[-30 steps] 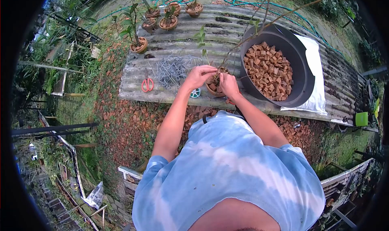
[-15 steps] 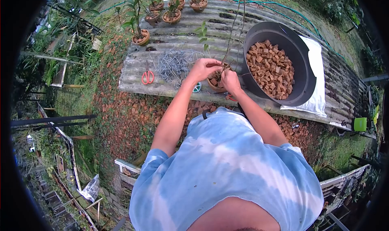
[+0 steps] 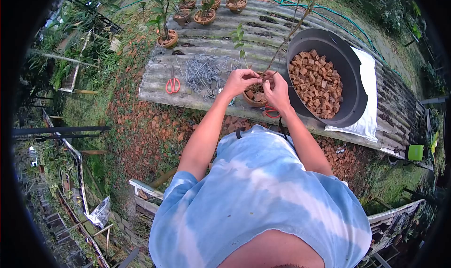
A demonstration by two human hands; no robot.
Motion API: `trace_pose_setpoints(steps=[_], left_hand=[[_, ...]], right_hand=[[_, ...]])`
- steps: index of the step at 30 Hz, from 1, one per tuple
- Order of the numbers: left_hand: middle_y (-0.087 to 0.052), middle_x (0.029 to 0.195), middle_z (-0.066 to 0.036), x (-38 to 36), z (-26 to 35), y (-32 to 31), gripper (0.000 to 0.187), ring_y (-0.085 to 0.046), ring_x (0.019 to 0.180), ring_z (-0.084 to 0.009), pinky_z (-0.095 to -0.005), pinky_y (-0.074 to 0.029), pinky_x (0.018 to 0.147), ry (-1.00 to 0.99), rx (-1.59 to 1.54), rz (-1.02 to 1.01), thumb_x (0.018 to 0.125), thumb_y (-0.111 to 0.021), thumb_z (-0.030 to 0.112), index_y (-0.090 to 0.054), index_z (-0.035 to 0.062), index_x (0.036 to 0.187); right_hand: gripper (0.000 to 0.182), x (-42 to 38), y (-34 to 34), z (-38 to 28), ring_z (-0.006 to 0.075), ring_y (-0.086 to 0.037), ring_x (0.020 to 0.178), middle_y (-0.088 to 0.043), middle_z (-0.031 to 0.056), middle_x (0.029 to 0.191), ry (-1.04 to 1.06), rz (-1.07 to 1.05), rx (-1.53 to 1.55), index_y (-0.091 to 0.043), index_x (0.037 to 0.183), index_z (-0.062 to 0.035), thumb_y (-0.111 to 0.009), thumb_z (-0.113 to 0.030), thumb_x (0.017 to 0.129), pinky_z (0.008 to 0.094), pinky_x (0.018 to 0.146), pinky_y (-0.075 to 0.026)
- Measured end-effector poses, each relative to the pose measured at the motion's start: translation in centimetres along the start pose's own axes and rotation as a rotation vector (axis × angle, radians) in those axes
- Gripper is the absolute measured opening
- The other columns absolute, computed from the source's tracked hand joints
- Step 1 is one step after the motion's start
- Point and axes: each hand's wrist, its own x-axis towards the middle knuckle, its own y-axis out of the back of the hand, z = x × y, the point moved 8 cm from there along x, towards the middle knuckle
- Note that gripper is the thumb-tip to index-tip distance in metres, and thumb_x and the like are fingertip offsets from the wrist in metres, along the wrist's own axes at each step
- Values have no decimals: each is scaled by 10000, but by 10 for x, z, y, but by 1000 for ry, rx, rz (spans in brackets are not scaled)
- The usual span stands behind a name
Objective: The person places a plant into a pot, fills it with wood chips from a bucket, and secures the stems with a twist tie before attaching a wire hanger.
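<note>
A small clay pot (image 3: 255,103) filled with brown chunks stands near the front edge of the corrugated sheet. Bare thin plant stems (image 3: 283,46) rise from it and lean to the right. My left hand (image 3: 240,83) is at the stem base from the left, thumb and fingers pinched together. From the right, my right hand (image 3: 277,93) pinches at the same spot, fingers closed. What lies between the fingertips is too small to make out. A red-handled tool (image 3: 271,112) lies beside the pot, partly hidden by my right wrist.
Right of the pot stands a large black tub (image 3: 353,96) of brown chunks on a white sack (image 3: 371,127). Left lie tangled grey wires (image 3: 204,74) and red-handled scissors (image 3: 173,85). Several potted plants, including one orchid-like pot (image 3: 168,41), stand at the far left. A green hose (image 3: 329,19) runs behind.
The plant stems now lean further right. My right hand has turned and lifted slightly, its fingers pinching closer to my left fingertips. The view has shifted slightly, showing more of the pot.
</note>
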Motion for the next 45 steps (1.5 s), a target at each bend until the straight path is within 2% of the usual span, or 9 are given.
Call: trace_pose_setpoints(steps=[1,2,8,11,18,23,30,39,45], left_hand=[[-765,951,-35,0,1,0,165,-692,888,-95,-261,-552,808,-12,-13,3,905,-746,74,-749,-6,1049],[-764,956,-35,-1,0,-1,168,-691,890,-95,-261,-553,809,-2,12,6,905,-746,74,-748,-7,1052],[-762,982,-38,-3,3,-2,205,-690,897,-97,-272,-555,812,-20,8,-15,912,-747,87,-745,-11,1092],[-762,990,-39,-5,13,-3,226,-689,914,-97,-276,-555,818,-30,-24,-65,924,-737,103,-744,-7,1122],[-756,958,-20,-7,22,-2,232,-660,868,-71,-258,-533,773,-47,-11,-90,957,-715,154,-752,3,1129],[-769,927,-43,-10,22,0,231,-681,842,-83,-270,-539,766,-20,83,-47,964,-716,210,-771,17,1079],[-762,930,-27,-13,17,-4,209,-680,852,-73,-262,-538,764,-65,49,16,972,-709,192,-746,17,1079],[-762,985,-37,-12,6,-7,177,-696,904,-91,-269,-552,810,-58,-10,13,938,-720,83,-735,9,1098],[-757,1019,-43,-14,4,-6,189,-701,934,-100,-269,-559,833,-18,-81,6,930,-717,55,-731,6,1112]], right_hand=[[171,1,7,-15,227,-729,784,-686,146,992,72,60,147,-730,1044,13,-642,-66,921,340,686,-562],[143,1,9,-30,125,-678,766,-626,70,1040,132,35,174,-731,1042,6,-676,-18,912,271,647,-533],[99,5,-2,-18,193,-648,709,-667,117,927,204,-26,82,-716,1010,17,-663,-47,956,298,660,-529],[104,1,-3,-10,229,-657,715,-674,141,870,142,-66,18,-697,1005,25,-634,-53,976,330,683,-534],[122,-3,7,-27,262,-698,771,-690,163,895,142,-75,-32,-671,1033,26,-598,-66,1001,350,710,-539],[178,-4,16,12,287,-720,787,-699,170,894,66,-39,-14,-654,1004,35,-546,-101,1040,370,714,-559],[247,-9,17,14,212,-726,768,-701,130,822,38,6,111,-648,979,48,-533,-154,1063,336,696,-574],[164,-2,3,9,130,-588,623,-647,92,735,35,-43,11,-654,988,29,-677,-131,963,306,590,-488],[277,-3,-4,25,122,-588,624,-658,84,778,50,-45,62,-650,1050,29,-772,-168,898,296,586,-486]])
